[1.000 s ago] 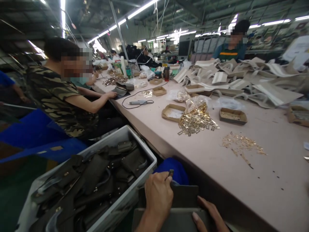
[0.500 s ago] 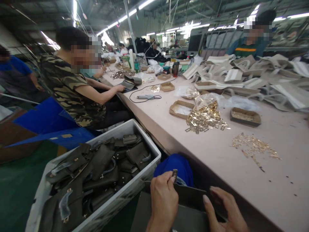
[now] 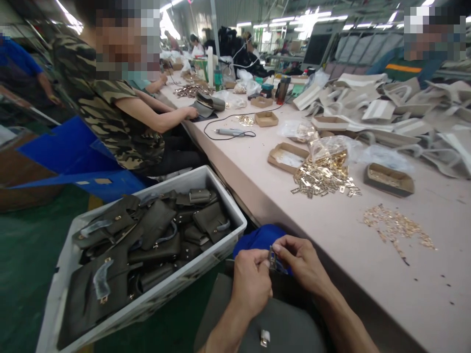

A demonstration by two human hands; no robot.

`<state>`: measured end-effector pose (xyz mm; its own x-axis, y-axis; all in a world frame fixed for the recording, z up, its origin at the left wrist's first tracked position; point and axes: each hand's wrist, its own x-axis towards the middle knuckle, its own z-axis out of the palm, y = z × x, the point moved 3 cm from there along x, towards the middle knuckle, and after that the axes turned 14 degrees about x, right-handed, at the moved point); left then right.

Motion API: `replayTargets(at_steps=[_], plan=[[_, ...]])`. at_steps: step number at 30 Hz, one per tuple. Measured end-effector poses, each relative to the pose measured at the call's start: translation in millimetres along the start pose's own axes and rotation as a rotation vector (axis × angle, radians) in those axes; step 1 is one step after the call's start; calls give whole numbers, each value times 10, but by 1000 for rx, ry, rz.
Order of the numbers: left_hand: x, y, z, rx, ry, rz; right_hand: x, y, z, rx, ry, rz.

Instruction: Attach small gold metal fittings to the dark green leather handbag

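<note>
My left hand (image 3: 250, 282) and my right hand (image 3: 302, 261) meet over my lap. Both pinch a small rectangular metal buckle plate (image 3: 272, 259), held upright between the fingertips. Beneath them a dark olive handbag piece (image 3: 235, 327) rests across my lap, with a small metal clasp (image 3: 264, 338) on its face. My forearms cover part of it. Whether the plate touches the bag's upper edge cannot be made out.
To my left stands a white crate (image 3: 241, 225) full of dark bags. On the pink table (image 3: 257, 176) are a pile of gold metal plates (image 3: 324, 176), small fittings (image 3: 397, 223), cardboard trays (image 3: 390, 184) and grey bag parts (image 3: 423, 115). A co-worker (image 3: 110, 113) sits at the left.
My right hand has moved left and up to the metal plate, joining my left hand. The bag piece has shifted, bringing its clasp into view. The camera has tilted down.
</note>
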<state>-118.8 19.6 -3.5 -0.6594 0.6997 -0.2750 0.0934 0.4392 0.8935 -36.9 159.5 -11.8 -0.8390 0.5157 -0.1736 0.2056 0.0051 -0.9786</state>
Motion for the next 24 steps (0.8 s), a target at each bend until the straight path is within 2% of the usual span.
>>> replayTargets(at_steps=[4, 10, 16, 20, 24], plan=[[68, -57, 13, -172, 44, -22, 52, 140, -9, 52, -4, 52], [138, -156, 132, -277, 23, -105, 80, 136, 0, 64, 31, 66], [248, -235, 176, -295, 129, -124, 120, 149, 33, 43, 48, 87], [268, -260, 170, -387, 91, -123, 174, 192, 39, 64, 49, 96], [249, -285, 155, -439, 103, -193, 185, 194, 78, 100, 29, 103]])
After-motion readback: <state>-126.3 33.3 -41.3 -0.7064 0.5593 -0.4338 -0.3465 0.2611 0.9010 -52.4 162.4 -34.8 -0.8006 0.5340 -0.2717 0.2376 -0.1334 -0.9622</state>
